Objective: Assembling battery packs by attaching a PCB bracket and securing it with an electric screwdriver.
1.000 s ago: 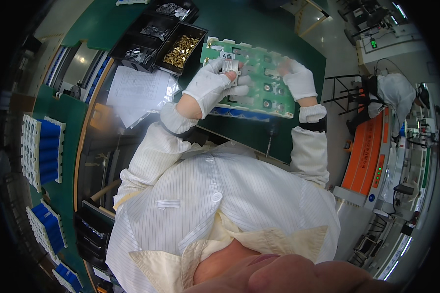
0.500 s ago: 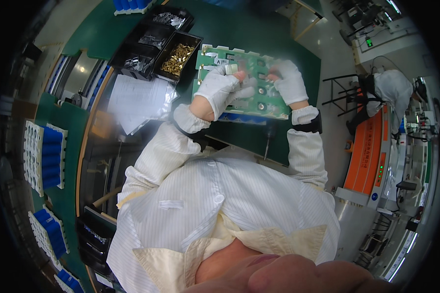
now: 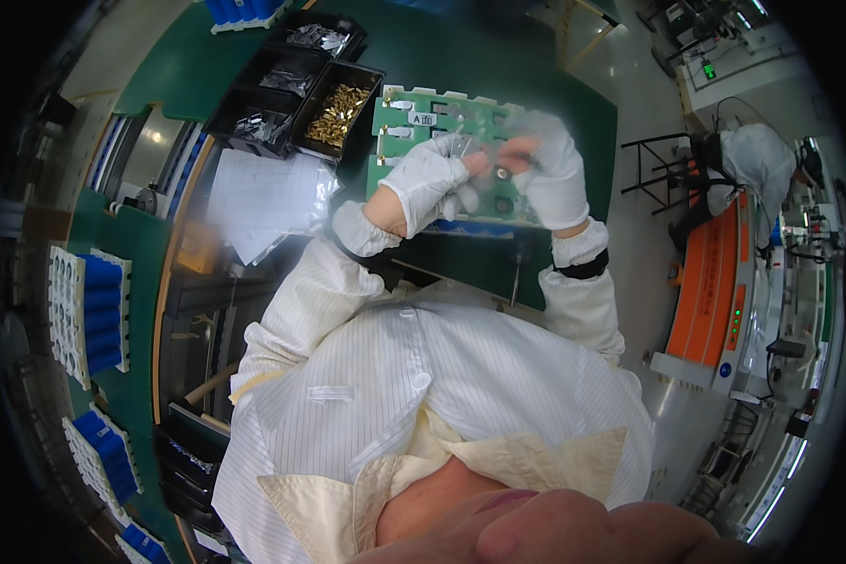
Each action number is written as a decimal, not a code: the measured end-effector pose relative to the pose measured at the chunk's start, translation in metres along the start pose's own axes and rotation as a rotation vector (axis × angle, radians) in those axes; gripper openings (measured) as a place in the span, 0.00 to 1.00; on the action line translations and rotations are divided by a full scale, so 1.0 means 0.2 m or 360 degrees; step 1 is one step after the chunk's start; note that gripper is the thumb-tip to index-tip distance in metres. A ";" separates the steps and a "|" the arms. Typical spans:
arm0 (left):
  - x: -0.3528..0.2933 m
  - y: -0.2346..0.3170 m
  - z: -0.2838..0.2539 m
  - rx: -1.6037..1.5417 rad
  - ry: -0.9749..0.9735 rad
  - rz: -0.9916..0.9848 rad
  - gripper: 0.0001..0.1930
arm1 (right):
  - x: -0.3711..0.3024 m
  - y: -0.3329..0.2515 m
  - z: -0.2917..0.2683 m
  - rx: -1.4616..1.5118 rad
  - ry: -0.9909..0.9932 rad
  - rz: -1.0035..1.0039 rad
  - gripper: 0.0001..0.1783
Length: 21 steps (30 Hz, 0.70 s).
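Observation:
A green circuit board (image 3: 399, 146) with metal contacts lies over a blue battery pack (image 3: 479, 228) on the bench. Over the middle of the board, my left hand (image 3: 432, 183), in a white glove with bare fingertips, has its fingers curled with thumb and forefinger close together. A small greyish piece seems to show at those fingertips, too blurred to name. My right hand (image 3: 553, 174), gloved alike, is bent over the board's right part, its bare fingertips pinched close to the left ones. Haze hides what it may hold.
Left of the board stand black bins, one with brass-coloured parts (image 3: 338, 115), others with silver metal pieces (image 3: 287, 80). Papers in plastic (image 3: 268, 197) lie nearer. A screwdriver-like tool (image 3: 516, 277) is by the front edge. Blue battery packs (image 3: 101, 310) stand far left; a person (image 3: 757, 164) bends at right.
My right hand has moved left and inward, bringing its fingertips close to my left hand's. The left fingers have drawn in, uncovering the board's upper left label.

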State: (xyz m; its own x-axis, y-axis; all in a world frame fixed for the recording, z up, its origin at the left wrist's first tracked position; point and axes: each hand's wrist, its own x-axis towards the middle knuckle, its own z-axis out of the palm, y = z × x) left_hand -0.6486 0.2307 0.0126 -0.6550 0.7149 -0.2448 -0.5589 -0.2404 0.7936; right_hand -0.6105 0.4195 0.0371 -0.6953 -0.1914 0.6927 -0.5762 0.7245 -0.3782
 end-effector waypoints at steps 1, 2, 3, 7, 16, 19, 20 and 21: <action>0.00 0.00 0.00 0.0006 0.0007 0.0010 0.15 | 0.00 0.01 -0.02 -0.0089 0.0011 -0.0012 0.09; 0.01 -0.01 -0.01 0.0003 0.0006 0.0004 0.15 | -0.01 0.02 -0.04 -0.0090 0.0008 -0.0006 0.09; 0.02 -0.03 -0.02 -0.0138 -0.0024 0.0046 0.16 | -0.03 0.04 -0.07 0.0028 -0.0091 0.0390 0.07; 0.03 -0.03 -0.01 -0.0342 0.0032 0.0045 0.16 | -0.13 0.16 -0.12 0.0022 -0.0369 0.0801 0.06; 0.03 -0.04 0.00 -0.0202 0.0022 0.0111 0.18 | -0.17 0.20 -0.05 -0.0214 -0.0510 0.0635 0.10; 0.01 -0.03 -0.03 -0.0269 -0.0039 0.0200 0.18 | -0.11 0.18 -0.04 -0.0207 -0.0557 0.0630 0.13; -0.01 -0.04 -0.05 -0.0269 -0.0005 0.0236 0.18 | -0.09 0.18 -0.04 -0.0179 -0.0633 0.0671 0.14; -0.02 -0.05 -0.09 -0.0339 -0.0063 0.0224 0.18 | -0.09 0.21 -0.05 -0.0081 -0.0645 0.0579 0.14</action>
State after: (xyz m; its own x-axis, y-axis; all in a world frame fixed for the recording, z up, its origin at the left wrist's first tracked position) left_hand -0.6504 0.2187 -0.0044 -0.7159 0.6887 -0.1149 -0.5608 -0.4691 0.6823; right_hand -0.6168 0.4594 0.0145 -0.9615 -0.1552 0.2269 -0.2533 0.8206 -0.5123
